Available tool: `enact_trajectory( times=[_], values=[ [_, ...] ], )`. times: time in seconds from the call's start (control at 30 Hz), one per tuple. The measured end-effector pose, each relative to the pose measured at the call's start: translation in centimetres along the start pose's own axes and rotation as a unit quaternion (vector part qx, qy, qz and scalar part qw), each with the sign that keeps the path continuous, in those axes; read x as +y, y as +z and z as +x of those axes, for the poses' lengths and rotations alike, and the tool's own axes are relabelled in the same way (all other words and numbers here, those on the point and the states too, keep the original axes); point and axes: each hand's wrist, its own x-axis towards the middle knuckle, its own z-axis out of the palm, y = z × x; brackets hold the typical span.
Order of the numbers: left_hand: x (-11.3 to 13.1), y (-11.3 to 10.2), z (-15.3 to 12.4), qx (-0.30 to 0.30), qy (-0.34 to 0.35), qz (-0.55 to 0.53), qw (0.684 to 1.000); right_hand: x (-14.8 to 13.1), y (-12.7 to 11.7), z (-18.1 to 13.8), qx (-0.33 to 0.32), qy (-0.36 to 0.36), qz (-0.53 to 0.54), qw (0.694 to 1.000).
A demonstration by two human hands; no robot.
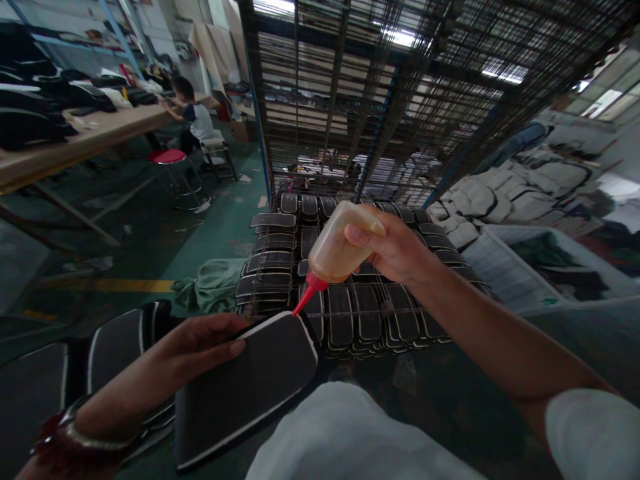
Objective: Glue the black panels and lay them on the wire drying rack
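The fingers of the right hand point(395, 247) are gripping an upturned squeeze bottle point(337, 243), its red nozzle point(313, 288) meeting the white-lined rim of a dark panel point(250, 387). The left hand's point(200, 343) fingers are pinching that panel's upper edge. Oversqueezing could be causing drips; a loosening pinch, a skewed line. Beyond, stacked panels point(345, 317) are lying by a wire rack point(327, 43).

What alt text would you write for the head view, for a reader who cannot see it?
The right hand holds a tilted squeeze bottle, its red nozzle at the white-lined edge of a dark panel in the left hand. Beyond, similar panels lie in rows by a wire rack.
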Motion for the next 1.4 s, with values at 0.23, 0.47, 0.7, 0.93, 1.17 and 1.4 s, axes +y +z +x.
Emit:
enact_trajectory(
  times=[0.23,0.47,0.7,0.93,1.17,1.4],
  values=[
    [-0.6,-0.4,0.4,0.014,-0.012,-0.003,1.000,0.3,-0.5,-0.5,0.005,0.016,0.002,1.000],
    [-0.3,-1.0,0.4,0.032,-0.025,0.005,0.999,0.8,-1.0,-1.6,0.016,0.021,0.006,1.000],
    [0.0,-0.4,0.8,0.169,-0.060,-0.072,0.981,2.0,-1.6,-2.5,0.058,0.028,0.038,0.997],
    [1.0,1.6,1.5,0.227,-0.078,-0.220,0.946,3.6,-1.7,-1.9,0.150,0.011,0.052,0.987],
    [1.3,1.8,1.6,0.260,-0.081,-0.215,0.938,3.8,-1.4,-1.6,0.179,0.009,0.047,0.983],
    [1.7,2.1,1.7,0.220,-0.061,-0.252,0.941,4.6,-1.2,-1.7,0.222,0.005,0.077,0.972]
  ],
)
